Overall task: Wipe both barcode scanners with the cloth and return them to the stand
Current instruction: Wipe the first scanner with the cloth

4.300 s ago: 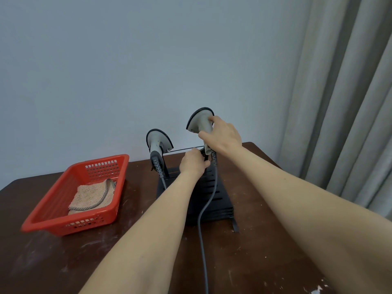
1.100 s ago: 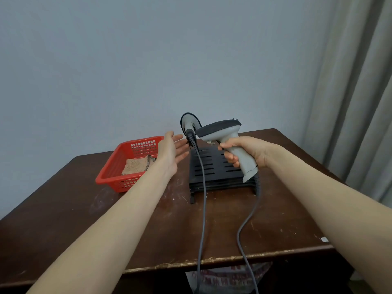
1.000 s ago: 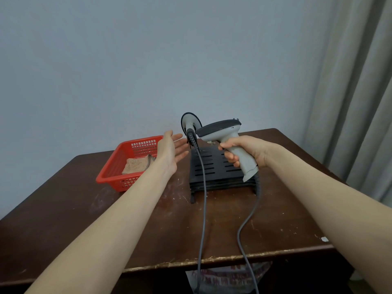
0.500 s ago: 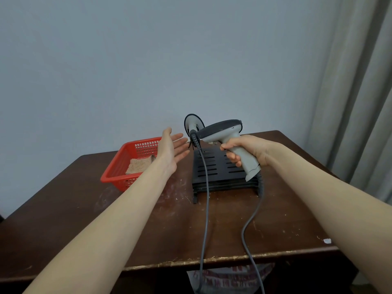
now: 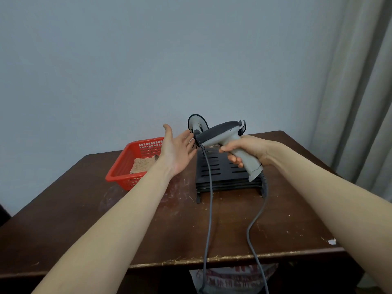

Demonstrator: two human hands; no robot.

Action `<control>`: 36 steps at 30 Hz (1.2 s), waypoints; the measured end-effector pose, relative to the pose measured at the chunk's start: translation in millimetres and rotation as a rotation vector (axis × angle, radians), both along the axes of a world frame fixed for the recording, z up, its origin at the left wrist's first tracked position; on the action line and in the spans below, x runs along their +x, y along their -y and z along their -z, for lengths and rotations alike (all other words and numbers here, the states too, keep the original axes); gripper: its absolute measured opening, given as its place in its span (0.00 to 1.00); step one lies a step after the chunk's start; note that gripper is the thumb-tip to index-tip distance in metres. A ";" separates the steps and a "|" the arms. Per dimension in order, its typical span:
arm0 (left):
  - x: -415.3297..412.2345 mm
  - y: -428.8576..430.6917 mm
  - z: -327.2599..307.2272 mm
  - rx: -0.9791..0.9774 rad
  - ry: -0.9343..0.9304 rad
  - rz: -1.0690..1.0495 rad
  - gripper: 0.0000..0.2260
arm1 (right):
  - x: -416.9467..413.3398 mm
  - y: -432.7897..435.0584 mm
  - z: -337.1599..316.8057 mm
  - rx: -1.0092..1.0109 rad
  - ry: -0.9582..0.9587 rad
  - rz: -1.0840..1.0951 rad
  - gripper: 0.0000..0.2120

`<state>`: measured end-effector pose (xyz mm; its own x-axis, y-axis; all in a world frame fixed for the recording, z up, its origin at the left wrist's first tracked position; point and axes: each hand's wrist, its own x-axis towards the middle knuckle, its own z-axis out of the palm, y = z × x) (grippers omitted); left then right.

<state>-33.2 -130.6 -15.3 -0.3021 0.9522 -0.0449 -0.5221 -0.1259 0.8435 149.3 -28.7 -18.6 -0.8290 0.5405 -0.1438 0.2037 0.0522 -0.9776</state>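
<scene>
The grey dark-topped scanner (image 5: 222, 134) is held by its handle above the black slotted stand (image 5: 220, 175), nose toward 9 o'clock. The other scanner (image 5: 196, 123) sits upright at the stand's 11 o'clock corner (cable trailing forward). The beige cloth (image 5: 142, 165) lies at its 9 o'clock.

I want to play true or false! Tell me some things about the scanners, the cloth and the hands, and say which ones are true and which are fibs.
1. The right hand grips the grey scanner by its handle. True.
2. The left hand holds the cloth. False: the left hand is open and holds nothing; the cloth lies in the red basket.
3. Both scanners sit on the stand. False: only the second scanner is on the stand; the grey scanner is held in the air.
4. The red basket is to the left of the stand. True.
</scene>
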 end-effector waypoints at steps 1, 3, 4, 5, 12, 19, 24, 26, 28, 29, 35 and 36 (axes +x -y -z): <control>-0.7 -0.5 0.4 -0.003 -0.005 0.003 0.40 | 0.4 0.3 -0.7 0.018 0.004 -0.003 0.04; -1.8 -1.8 1.4 -0.009 -0.014 0.005 0.41 | 1.3 1.2 -2.0 0.048 0.010 -0.008 0.06; -2.3 -2.4 2.0 -0.011 -0.018 0.006 0.41 | 1.6 1.8 -2.6 0.058 0.012 -0.008 0.06; -2.4 -2.9 2.3 -0.013 -0.023 0.008 0.42 | 1.8 2.4 -3.0 0.064 0.014 -0.007 0.07; -0.9 -2.5 0.9 -0.018 -0.052 0.015 0.42 | 1.8 4.4 -4.7 0.051 0.011 0.015 0.05; -0.5 -3.0 -1.5 -0.027 -0.078 0.023 0.42 | 0.1 3.5 -4.9 0.032 0.000 0.016 0.10; 2.1 -1.8 -3.0 -0.022 -0.086 0.033 0.42 | -1.5 2.4 -4.9 0.038 0.003 0.021 0.13; 2.7 -1.3 -4.1 -0.024 -0.096 0.035 0.42 | -1.9 3.0 -5.1 0.035 -0.003 0.032 0.10; 2.9 -1.0 -5.0 -0.027 -0.100 0.035 0.42 | -2.1 4.0 -5.6 0.036 0.002 0.047 0.06; 2.7 -1.0 -5.2 -0.028 -0.099 0.034 0.42 | -2.0 4.7 -6.1 0.040 0.009 0.054 0.05; 1.4 -0.2 -6.7 -0.028 -0.087 0.032 0.42 | -1.9 6.5 -8.3 0.058 0.025 0.068 0.05; 1.6 0.2 -7.0 -0.027 -0.081 0.033 0.42 | -2.1 6.3 -8.1 0.059 0.024 0.071 0.05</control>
<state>-31.6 -130.8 -8.3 -0.2745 0.9604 -0.0473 -0.4551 -0.0865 0.8862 147.2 -35.0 -10.5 -0.7852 0.6055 -0.1296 0.2323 0.0940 -0.9681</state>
